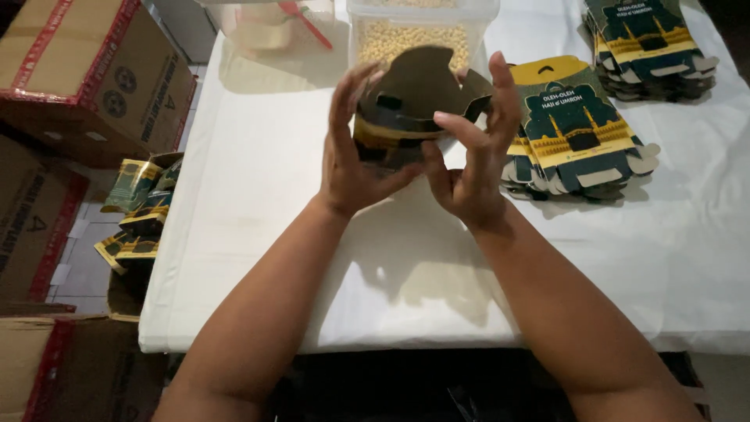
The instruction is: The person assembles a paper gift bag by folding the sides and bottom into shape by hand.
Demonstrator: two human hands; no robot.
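Both hands, left hand and right hand, were clamped on the half-folded box; I'd press creases evenly, keeping flaps square.

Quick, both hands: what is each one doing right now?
Left hand: closed on the folded cardboard box, gripping its left side.
Right hand: holding the same box's right side, fingers pressing it.

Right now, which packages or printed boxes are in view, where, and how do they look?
Half-folded carton: between left hand and right hand, brown inside, dark with gold band.
Flat carton stack: right of hands, dark green, yellow.
Second stack: far right.
Shipping boxes: left floor, brown, red tape.
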